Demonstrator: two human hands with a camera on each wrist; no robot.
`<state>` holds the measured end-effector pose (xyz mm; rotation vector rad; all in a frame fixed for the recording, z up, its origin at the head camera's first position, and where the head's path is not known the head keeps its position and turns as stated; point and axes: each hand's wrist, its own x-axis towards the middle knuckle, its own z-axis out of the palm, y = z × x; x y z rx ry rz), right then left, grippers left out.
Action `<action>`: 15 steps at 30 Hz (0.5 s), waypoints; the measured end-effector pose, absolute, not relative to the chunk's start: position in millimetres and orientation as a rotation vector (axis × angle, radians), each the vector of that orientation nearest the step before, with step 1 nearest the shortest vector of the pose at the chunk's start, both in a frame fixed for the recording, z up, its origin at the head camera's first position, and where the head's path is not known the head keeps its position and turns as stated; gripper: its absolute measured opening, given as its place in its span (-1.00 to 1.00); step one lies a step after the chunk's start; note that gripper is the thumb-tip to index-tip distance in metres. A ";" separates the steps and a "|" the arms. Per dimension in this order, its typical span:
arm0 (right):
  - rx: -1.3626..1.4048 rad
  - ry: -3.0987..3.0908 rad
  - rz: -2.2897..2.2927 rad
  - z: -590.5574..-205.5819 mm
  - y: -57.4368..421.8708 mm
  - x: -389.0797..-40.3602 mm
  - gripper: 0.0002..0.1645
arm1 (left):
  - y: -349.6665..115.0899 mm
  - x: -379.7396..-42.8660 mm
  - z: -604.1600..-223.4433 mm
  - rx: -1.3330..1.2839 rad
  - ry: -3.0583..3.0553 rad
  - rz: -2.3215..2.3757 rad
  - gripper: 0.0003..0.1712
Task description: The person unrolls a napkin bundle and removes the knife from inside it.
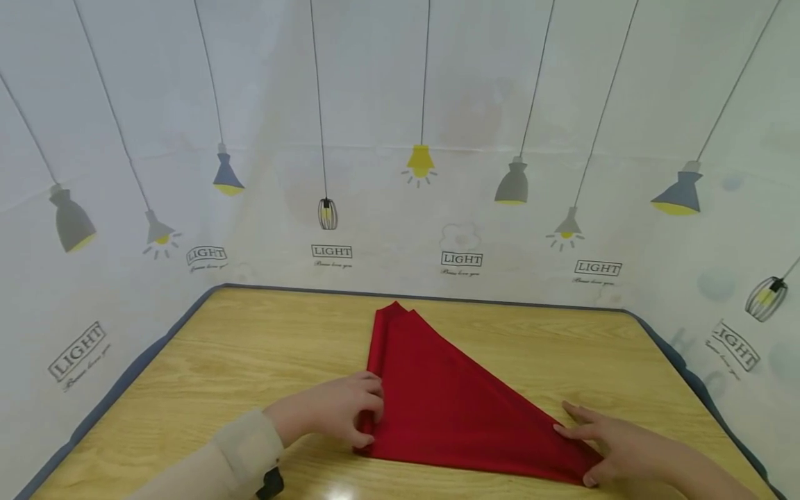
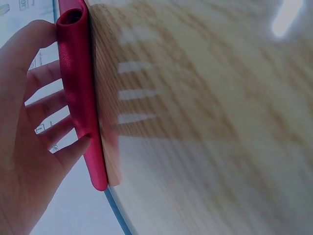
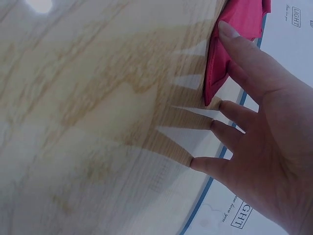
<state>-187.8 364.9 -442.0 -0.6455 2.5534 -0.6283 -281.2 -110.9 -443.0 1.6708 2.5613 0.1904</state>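
Observation:
A red cloth (image 1: pixel 446 396) lies folded into a rough triangle on the wooden table. Its left edge makes a thick rolled fold, whose hollow end shows in the left wrist view. My left hand (image 1: pixel 340 410) holds this rolled edge (image 2: pixel 78 83) near the lower left corner, its fingers bent over it and the thumb at the near end. At the pointed right corner (image 3: pixel 217 73), my right hand (image 1: pixel 631 444) lies with fingers spread. Its thumb touches the cloth's near edge and its index finger the slanting edge; the other fingertips rest on the table.
The wooden table (image 1: pixel 262 333) has a blue-grey border along its far and side edges. White sheeting (image 1: pixel 375 90) printed with hanging lamps and "LIGHT" labels stands behind and at both sides. A small black object (image 1: pixel 271 484) is under the left sleeve's cuff.

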 end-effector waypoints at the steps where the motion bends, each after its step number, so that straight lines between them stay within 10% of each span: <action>1: -0.660 2.555 -0.627 -442.2 365.1 -188.0 -0.19 | -111.8 -281.4 -442.9 1.663 2.559 0.196 -0.83; 15: -0.691 2.539 -0.652 -443.7 368.8 -189.1 -0.18 | -118.4 -276.6 -435.7 1.542 2.608 0.294 -0.64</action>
